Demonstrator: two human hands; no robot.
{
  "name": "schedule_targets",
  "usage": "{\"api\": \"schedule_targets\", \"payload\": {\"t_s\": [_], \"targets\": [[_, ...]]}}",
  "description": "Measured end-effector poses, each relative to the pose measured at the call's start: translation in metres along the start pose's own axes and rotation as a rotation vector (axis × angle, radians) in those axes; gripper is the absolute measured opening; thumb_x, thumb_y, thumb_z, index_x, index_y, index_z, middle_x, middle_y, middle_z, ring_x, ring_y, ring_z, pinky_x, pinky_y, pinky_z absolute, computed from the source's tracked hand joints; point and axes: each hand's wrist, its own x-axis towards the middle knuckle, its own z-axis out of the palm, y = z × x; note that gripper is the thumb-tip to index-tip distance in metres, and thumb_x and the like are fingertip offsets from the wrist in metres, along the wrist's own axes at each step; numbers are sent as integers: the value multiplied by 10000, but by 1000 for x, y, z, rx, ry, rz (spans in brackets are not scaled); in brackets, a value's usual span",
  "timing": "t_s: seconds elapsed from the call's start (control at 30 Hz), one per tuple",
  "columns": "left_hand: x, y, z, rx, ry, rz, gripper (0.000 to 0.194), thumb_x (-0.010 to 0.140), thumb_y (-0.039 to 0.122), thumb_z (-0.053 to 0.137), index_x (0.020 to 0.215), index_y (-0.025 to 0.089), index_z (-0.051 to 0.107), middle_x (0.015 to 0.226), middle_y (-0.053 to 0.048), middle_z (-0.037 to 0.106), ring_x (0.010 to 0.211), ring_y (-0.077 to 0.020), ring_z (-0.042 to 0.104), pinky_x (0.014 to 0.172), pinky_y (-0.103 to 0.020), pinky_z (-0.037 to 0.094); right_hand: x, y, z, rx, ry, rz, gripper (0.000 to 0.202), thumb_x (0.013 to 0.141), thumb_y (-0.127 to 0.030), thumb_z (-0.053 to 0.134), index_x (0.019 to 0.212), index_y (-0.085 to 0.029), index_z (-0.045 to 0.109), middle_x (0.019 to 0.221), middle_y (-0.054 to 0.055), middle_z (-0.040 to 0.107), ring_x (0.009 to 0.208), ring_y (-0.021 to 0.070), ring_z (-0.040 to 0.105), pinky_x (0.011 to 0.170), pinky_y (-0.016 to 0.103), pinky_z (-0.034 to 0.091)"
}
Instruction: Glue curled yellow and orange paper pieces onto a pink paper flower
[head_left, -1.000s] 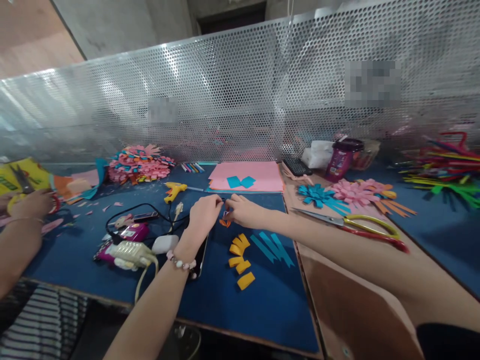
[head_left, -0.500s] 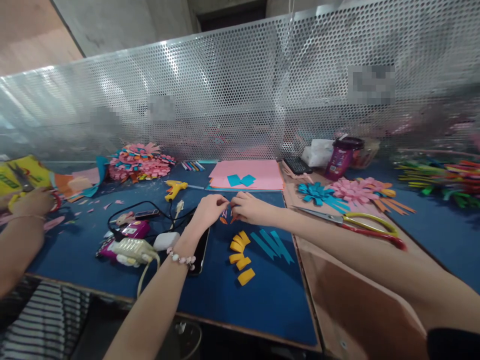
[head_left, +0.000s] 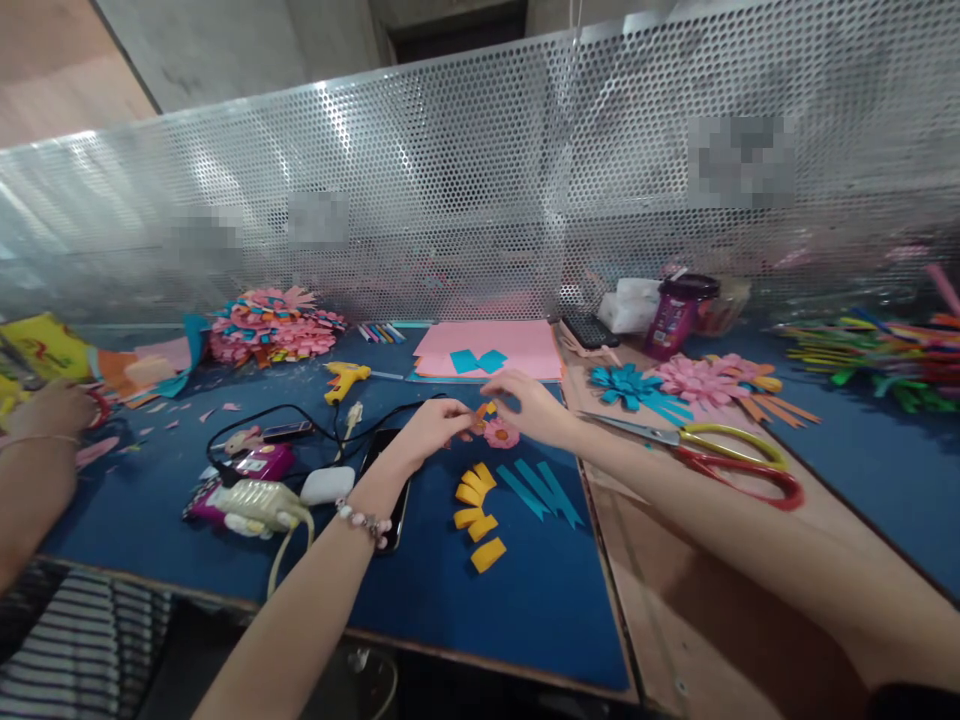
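Nearest on the blue bench [head_left: 495, 640], a broken curve of yellow paper loops [head_left: 488, 555] is laid out, with blue paper strips [head_left: 544, 490] placed to its right. A phone [head_left: 379, 452] is partly covered by the left wrist, and a white case [head_left: 328, 486] is set near it. Just past the loops, a scrap of orange paper [head_left: 481, 417] is pinched in the fingertips of the left hand [head_left: 442, 425]. The right hand [head_left: 534, 408] is curved over the same spot, and a small pink flower [head_left: 502, 433] is seen beneath its fingers — whether it is gripped by that hand cannot be told. Large scissors [head_left: 735, 455] are laid to the right, their blades pointed toward the hands. Farther off, a yellow glue gun [head_left: 345, 380] is placed to the left of pink sheets [head_left: 517, 343], on which two blue squares [head_left: 464, 361] are set. The bench is backed by a perforated metal screen [head_left: 465, 200].
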Motion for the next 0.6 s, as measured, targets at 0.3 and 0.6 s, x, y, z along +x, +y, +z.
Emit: {"api": "schedule_targets", "payload": {"t_s": [0.3, 0.6], "targets": [[-2, 6, 11, 56, 108, 161, 180, 797, 289, 557, 771, 151, 669, 759, -34, 705, 672, -148, 640, 628, -232, 484, -2, 4, -1, 383, -55, 417, 320, 796, -416, 581, 861, -118, 680, 815, 57, 690, 706, 138, 594, 608, 243, 445], [4, -6, 18, 75, 82, 190, 208, 822, 321, 556, 870, 149, 663, 855, -59, 712, 763, -173, 659, 733, -272, 502, -5, 7, -9, 521, -82, 521, 295, 731, -388, 640, 823, -114, 697, 748, 46, 681, 657, 127, 578, 558, 229, 411]]}}
